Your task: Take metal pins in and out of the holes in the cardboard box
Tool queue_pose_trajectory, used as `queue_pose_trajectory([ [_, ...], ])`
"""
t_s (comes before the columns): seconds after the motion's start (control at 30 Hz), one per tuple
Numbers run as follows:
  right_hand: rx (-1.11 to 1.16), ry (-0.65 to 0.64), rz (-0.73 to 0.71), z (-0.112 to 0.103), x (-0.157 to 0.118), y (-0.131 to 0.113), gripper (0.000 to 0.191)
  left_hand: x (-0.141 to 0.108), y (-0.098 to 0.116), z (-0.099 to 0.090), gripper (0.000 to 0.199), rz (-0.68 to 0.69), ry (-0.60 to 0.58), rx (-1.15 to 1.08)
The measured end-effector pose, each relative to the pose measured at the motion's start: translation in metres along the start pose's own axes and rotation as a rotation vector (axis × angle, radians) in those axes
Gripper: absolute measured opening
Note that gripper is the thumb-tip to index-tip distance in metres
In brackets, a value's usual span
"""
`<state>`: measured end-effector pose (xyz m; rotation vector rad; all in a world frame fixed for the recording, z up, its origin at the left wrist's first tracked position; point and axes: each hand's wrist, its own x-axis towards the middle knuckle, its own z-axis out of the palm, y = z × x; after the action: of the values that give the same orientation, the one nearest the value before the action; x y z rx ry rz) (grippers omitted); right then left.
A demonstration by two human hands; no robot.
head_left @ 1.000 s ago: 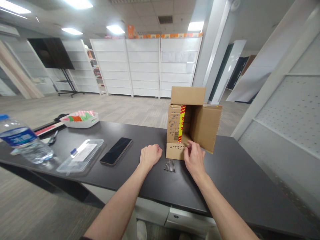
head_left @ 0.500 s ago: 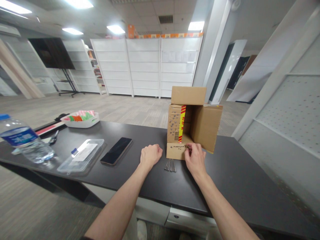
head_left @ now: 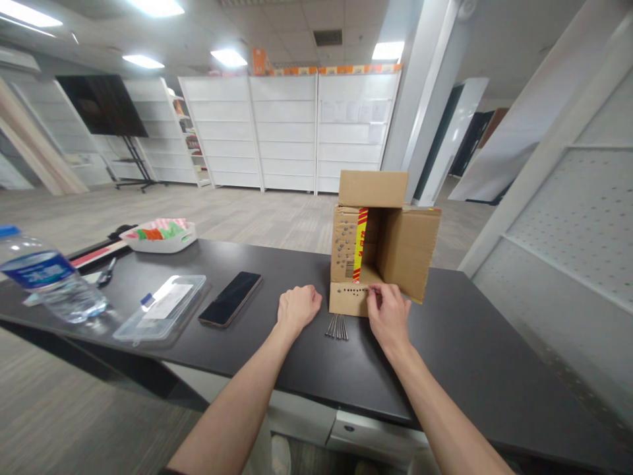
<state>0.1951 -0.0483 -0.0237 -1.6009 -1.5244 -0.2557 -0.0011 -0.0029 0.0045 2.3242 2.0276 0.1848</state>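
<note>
An open cardboard box (head_left: 390, 244) stands on the dark table, its side flap swung out to the right. Its low front flap (head_left: 346, 303) has a row of small dark holes and one grey dot at the left. The fingertips of my right hand (head_left: 389, 313) are pinched together against the right part of this flap; anything between them is too small to make out. My left hand (head_left: 299, 309) rests on the table as a closed fist, left of the box and apart from it. Several metal nails (head_left: 337, 327) lie fanned out in front of the flap.
To the left lie a black phone (head_left: 231, 299) and a clear plastic case (head_left: 163, 307) with a paper label. Farther left stand a water bottle (head_left: 47, 277) and a white basket (head_left: 161, 243) with colourful contents. The dark table (head_left: 475, 369) extends to the right.
My right hand has shifted very slightly right and its fingers have changed their curl at the flap. My left hand, the box and the nails are unmoved.
</note>
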Motion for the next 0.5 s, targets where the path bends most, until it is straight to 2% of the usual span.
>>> queue_pose_trajectory([
  [0.23, 0.156, 0.082, -0.082, -0.012, -0.001, -0.012, 0.014, 0.000, 0.000, 0.000, 0.041, 0.003, 0.000, -0.003],
  [0.33, 0.276, 0.030, -0.123, -0.015, -0.004, -0.015, 0.013, 0.001, 0.000, 0.002, 0.042, -0.003, -0.006, -0.003],
  [0.5, 0.347, -0.142, -0.209, -0.017, -0.008, -0.020, 0.012, 0.002, -0.002, 0.004, 0.040, 0.008, 0.019, 0.009],
])
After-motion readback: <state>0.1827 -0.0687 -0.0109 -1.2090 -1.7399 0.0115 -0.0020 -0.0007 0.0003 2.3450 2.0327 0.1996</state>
